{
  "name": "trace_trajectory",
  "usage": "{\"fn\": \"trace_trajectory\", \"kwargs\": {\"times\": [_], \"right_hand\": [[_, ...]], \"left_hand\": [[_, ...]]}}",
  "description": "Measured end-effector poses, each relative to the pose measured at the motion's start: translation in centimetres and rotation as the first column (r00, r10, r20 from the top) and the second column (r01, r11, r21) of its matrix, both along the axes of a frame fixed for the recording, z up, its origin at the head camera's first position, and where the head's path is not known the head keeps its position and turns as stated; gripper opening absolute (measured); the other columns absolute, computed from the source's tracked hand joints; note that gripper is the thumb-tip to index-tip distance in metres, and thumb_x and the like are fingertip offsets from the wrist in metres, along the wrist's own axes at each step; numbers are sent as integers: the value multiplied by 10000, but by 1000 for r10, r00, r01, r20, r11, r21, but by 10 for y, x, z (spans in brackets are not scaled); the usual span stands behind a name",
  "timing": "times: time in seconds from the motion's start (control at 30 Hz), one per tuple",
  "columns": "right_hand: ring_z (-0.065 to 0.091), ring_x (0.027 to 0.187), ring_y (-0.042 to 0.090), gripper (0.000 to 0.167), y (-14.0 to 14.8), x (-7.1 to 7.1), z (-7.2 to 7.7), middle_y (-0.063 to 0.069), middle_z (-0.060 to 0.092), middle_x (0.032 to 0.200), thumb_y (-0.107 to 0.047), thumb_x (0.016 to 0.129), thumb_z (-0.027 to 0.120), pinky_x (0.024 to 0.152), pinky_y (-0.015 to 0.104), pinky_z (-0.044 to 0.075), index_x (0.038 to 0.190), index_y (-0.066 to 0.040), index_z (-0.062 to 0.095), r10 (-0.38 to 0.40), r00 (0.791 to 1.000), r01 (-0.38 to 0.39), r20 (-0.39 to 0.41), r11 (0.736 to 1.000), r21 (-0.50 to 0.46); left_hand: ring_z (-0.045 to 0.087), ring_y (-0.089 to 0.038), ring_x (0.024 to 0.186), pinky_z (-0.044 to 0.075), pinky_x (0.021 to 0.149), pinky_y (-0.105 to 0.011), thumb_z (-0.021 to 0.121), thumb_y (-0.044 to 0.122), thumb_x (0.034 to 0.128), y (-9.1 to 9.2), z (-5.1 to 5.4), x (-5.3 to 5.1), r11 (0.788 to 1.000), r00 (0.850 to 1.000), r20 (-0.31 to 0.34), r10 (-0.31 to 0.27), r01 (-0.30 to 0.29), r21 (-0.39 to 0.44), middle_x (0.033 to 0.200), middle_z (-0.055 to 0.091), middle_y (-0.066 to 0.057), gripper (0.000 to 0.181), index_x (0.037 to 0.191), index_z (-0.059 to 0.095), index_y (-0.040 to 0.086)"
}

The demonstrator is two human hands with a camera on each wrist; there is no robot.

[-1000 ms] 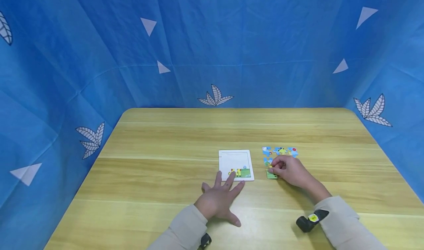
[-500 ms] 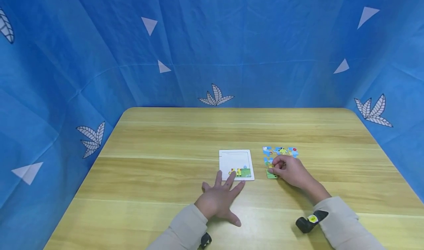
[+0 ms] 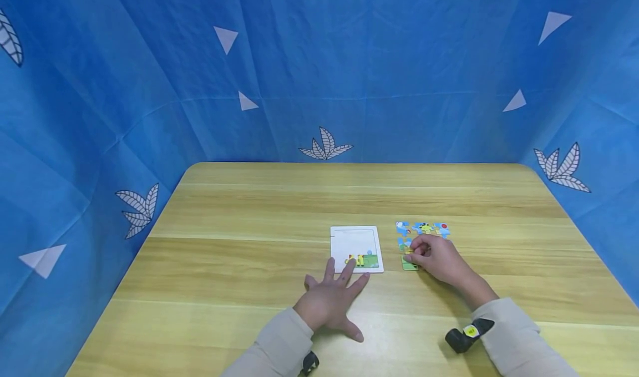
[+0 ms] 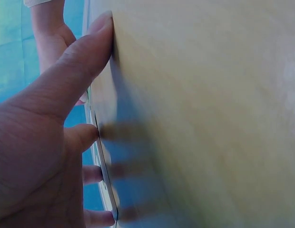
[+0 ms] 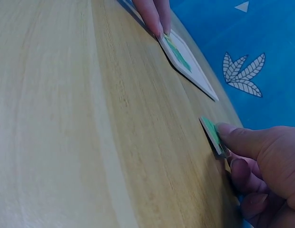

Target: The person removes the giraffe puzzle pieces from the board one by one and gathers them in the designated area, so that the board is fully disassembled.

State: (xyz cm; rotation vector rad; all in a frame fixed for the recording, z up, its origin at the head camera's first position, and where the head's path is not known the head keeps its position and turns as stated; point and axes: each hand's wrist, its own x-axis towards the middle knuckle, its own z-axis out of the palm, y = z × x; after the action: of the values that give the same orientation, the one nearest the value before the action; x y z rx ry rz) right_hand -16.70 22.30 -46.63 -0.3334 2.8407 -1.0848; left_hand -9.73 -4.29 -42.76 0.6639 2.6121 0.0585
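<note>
My left hand (image 3: pixel 326 302) lies with spread fingers at the near edge of a white puzzle tray (image 3: pixel 353 241), fingertips on its lower rim. Puzzle pieces (image 3: pixel 370 261) with green and yellow print fill part of the tray's bottom row. To the right, my right hand (image 3: pixel 440 259) pinches a green puzzle piece (image 5: pixel 211 130), its thumb on top and fingers curled by the edge. In the right wrist view the piece looks slightly tilted, low over the table. Another loose puzzle piece (image 3: pixel 403 244) lies just beyond, partly hidden by the right hand.
Several blue puzzle pieces (image 3: pixel 424 228) form a row behind the right hand. All this is on a wood-grain table (image 3: pixel 249 216), backed by a blue curtain (image 3: pixel 399 61). Black wrist cameras (image 3: pixel 461 339) sit on the sleeves.
</note>
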Motion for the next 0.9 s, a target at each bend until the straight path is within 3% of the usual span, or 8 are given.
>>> {"fn": "trace_trajectory", "kwargs": {"times": [0.53, 0.9], "right_hand": [[555, 653, 98, 196, 0, 1, 0, -4, 617, 763, -164, 821, 725, 594, 215, 450, 910, -27, 617, -1, 1000, 1, -5, 1000, 2], [566, 660, 103, 177, -1, 2, 2, -2, 624, 763, -144, 818, 720, 610, 221, 464, 907, -28, 622, 9, 1000, -9, -19, 1000, -5]], "left_hand": [[74, -432, 1423, 290, 905, -712, 726, 688, 576, 0, -1, 1, 1000, 1000, 19, 9, -10, 9, 1599, 25, 11, 1133, 1504, 155, 379], [101, -433, 1420, 319, 879, -698, 719, 707, 571, 0, -5, 1, 1000, 1000, -9, -2, 2, -1, 1600, 42, 9, 1131, 1502, 166, 380]]}}
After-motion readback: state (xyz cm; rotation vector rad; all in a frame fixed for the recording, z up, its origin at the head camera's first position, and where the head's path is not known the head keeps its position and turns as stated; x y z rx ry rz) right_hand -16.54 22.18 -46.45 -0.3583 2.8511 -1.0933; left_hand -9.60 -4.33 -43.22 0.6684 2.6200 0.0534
